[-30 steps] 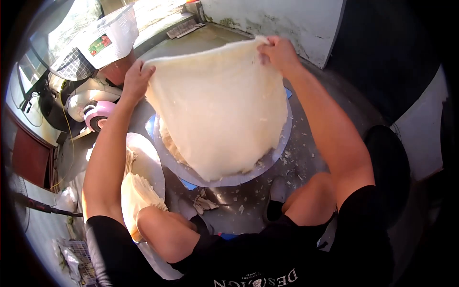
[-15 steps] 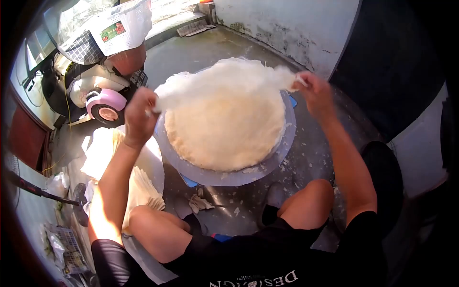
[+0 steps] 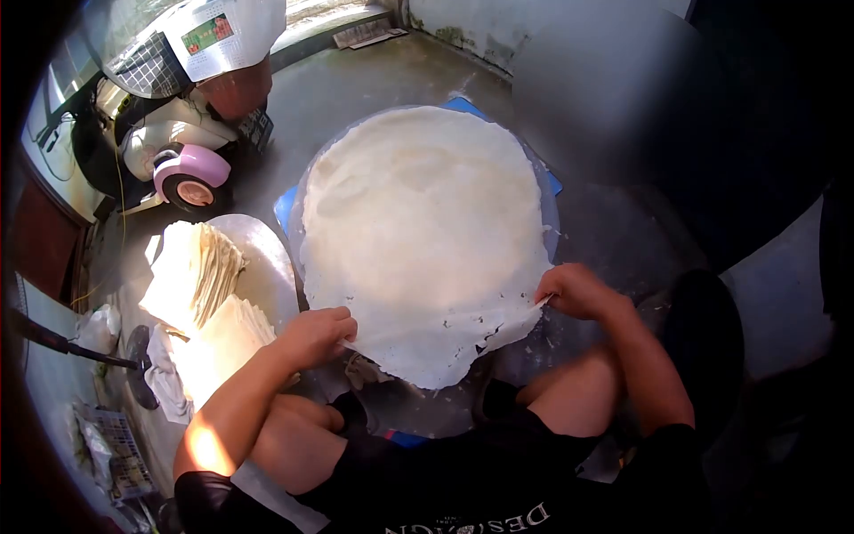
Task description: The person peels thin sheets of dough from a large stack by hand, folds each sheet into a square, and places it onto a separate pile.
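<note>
A thin, pale, round pancake sheet lies over the round board, covering what is under it. Its near edge hangs past the board toward my knees, ragged with small tears and holes. My left hand pinches that edge at the left. At the right, my right hand grips the same edge between thumb and fingers. Blue corners of a support stick out from beneath the board.
Left of the board, folded pale sheets are stacked on another round surface. Behind them stands a scooter with a pink-covered wheel. A plastic basket sits at lower left. A whitish wall rises at the back.
Both hands have come down from the board's far side to its near side, bringing the sheet's edge with them. The sheet, bunched and blurred before, now lies spread out.
</note>
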Available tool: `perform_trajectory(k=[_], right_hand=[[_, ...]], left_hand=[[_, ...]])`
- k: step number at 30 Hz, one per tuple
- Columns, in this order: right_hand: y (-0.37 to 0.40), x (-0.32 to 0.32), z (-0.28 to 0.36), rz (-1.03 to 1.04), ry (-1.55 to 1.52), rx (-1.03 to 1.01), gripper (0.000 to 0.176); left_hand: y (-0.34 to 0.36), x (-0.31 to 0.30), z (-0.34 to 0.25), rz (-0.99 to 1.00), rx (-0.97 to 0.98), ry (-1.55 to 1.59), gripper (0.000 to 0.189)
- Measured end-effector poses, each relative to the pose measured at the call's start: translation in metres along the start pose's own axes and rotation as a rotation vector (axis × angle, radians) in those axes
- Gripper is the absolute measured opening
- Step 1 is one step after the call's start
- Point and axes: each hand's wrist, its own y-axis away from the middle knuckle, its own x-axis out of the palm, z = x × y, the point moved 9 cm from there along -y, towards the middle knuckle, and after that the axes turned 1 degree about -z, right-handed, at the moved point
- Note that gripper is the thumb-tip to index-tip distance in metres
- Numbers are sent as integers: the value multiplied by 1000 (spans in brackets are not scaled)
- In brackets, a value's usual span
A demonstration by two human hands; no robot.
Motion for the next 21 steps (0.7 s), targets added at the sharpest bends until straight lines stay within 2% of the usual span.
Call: perform_trajectory(k=[2, 4, 5, 6, 7, 8, 9, 10, 11, 12, 13, 14, 15, 16, 19, 21], right_hand=[[3, -4, 3, 71, -7, 51, 14], [1, -13, 3, 135, -353, 129, 12], [-8, -23, -2, 126, -402, 132, 10], [-20, -36, -10, 117, -451, 139, 11], [-37, -47, -24, 67, -582, 242, 11], [-55, -59, -37, 14, -710, 342, 12], [-74, -67, -58, -83, -744, 390, 14], [-95, -66, -84, -183, -774, 430, 16], [-115, -54, -108, -184, -767, 422, 16], [-128, -42, -142, -266, -701, 486, 18], [-133, -40, -162, -349, -635, 549, 20], [-137, -39, -158, -355, -633, 540, 20], [-132, -33, -154, -405, -582, 560, 23], [-126, -28, -153, -453, -533, 583, 27], [-110, -18, -167, -510, -431, 576, 31], [-94, -19, -165, -529, -359, 566, 29]], left_hand=[[1, 2, 3, 35, -14, 42, 22], [1, 1, 10, 45, 37, 204, 21], [-1, -7, 18, 47, 36, 207, 21], [-9, -17, 38, 66, -82, 413, 18], [-18, -23, 55, 87, -200, 618, 16], [-34, -32, 75, -48, -274, 1015, 16], [-50, -50, 97, -177, -343, 1051, 21], [-66, -61, 120, -275, -375, 1010, 23], [-76, -70, 140, -311, -453, 814, 33], [-85, -64, 152, -319, -452, 814, 33], [-91, -59, 170, -368, -513, 658, 43], [-97, -58, 187, -418, -569, 499, 52], [-98, -47, 199, -425, -600, 469, 64], [-95, -50, 195, -500, -588, 419, 64], [-82, -54, 164, -477, -571, 347, 62], [-72, -66, 134, -602, -410, -26, 62]])
